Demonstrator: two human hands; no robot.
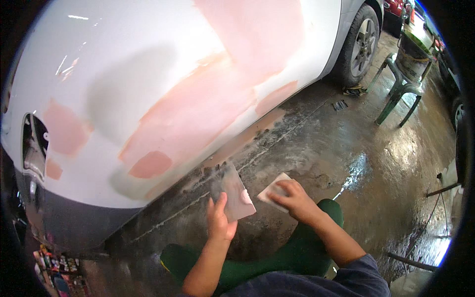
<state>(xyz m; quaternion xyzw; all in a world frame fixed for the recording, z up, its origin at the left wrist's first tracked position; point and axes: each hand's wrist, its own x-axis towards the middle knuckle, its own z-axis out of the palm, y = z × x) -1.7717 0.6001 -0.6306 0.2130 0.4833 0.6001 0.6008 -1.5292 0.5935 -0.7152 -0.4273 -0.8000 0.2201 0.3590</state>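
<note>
In my left hand (220, 220) is a flat, greyish rectangular mixing board (231, 190), tilted over the floor. A dab of pale pink filler paste (246, 196) clings to its right edge. My right hand (295, 199) grips a thin, pale, flat spreader (271, 192), held just right of the board and apart from it. Beyond both hands stands a white car body panel (109, 104) with broad pink filler patches (198, 111). A smaller, darker pink patch (150, 165) lies low on the panel, near its bottom edge. My fingers partly cover the spreader.
A car wheel (364, 44) is at the upper right. Near it, a green plastic stool (396, 88) carries a dirty bucket (413, 57). A small dark flat item (340, 105) lies on the wet, stained floor (376, 148). Assorted small things (59, 270) sit at lower left.
</note>
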